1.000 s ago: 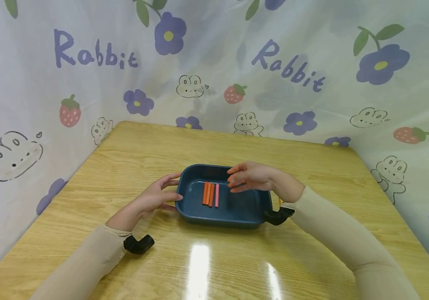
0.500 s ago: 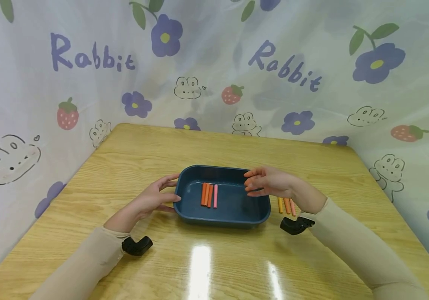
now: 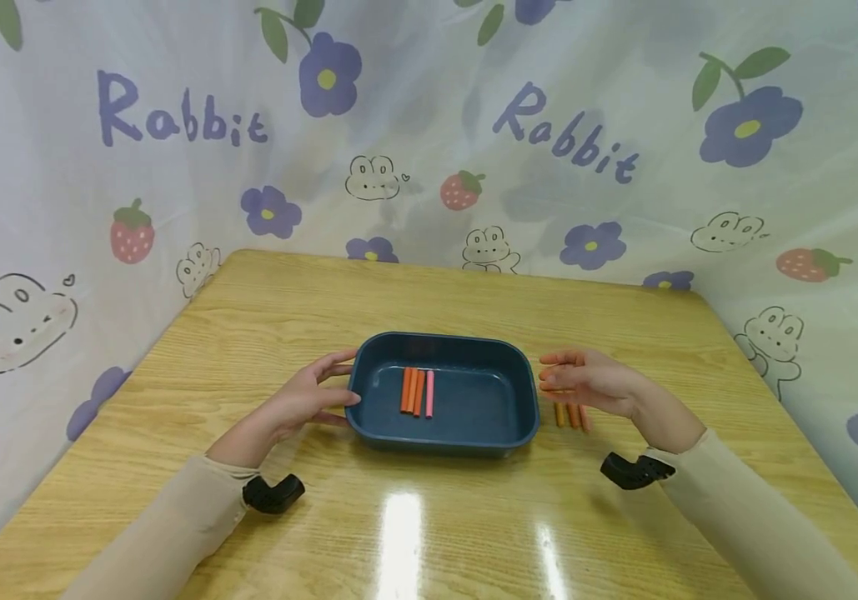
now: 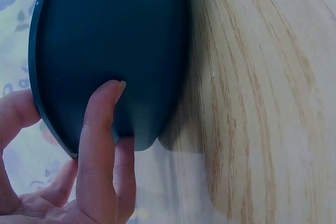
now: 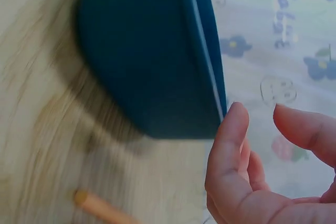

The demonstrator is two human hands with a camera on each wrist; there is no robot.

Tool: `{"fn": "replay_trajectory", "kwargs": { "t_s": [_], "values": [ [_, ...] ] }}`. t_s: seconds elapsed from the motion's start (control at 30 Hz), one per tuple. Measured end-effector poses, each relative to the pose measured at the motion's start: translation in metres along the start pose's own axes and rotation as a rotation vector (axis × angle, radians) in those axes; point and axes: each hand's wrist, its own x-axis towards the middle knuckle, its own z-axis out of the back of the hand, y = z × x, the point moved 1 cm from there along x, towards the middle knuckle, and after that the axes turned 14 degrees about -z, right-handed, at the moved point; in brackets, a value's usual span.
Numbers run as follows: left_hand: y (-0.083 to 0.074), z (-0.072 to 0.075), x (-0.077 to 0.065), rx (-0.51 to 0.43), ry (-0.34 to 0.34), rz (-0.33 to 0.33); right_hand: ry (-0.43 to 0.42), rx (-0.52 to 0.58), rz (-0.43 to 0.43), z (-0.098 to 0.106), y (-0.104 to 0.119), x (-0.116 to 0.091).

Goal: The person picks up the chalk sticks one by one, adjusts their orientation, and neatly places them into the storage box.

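A dark blue rectangular tray (image 3: 474,408) stands on the table in the head view. Several slim orange sticks (image 3: 412,392) and a pink stick (image 3: 429,394), like crayons or chalk, lie side by side in its left half. My left hand (image 3: 308,393) touches the tray's left end, fingers spread against the outer wall in the left wrist view. Just off the right end hovers my right hand (image 3: 594,382), thumb and fingers apart and holding nothing. Beneath it lie a yellow stick (image 3: 559,414), an orange stick (image 3: 574,415) and a pink stick (image 3: 585,418), partly hidden.
The wooden table (image 3: 308,533) reaches back to a white curtain (image 3: 413,83) printed with rabbits, flowers and strawberries. Black mounts sit at both wrists, the left wrist mount (image 3: 273,494) and the right wrist mount (image 3: 637,472).
My right hand has moved right, from above the tray's inside to beyond its right end, uncovering sticks on the table. The left hand stays against the tray.
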Motion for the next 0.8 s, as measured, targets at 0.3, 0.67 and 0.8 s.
{"fn": "replay_trajectory", "kwargs": {
  "t_s": [0.3, 0.67, 0.8],
  "values": [
    [0.001, 0.001, 0.0, -0.003, 0.004, 0.0, -0.107, -0.058, 0.008, 0.019, -0.022, -0.01],
    [0.001, 0.0, 0.002, 0.002, 0.006, 0.003, -0.274, -0.094, 0.02, 0.033, -0.042, -0.01],
    [0.0, 0.001, 0.002, 0.008, 0.001, 0.006, -0.336, -0.135, 0.003, 0.036, -0.047, -0.008]
  ]
}}
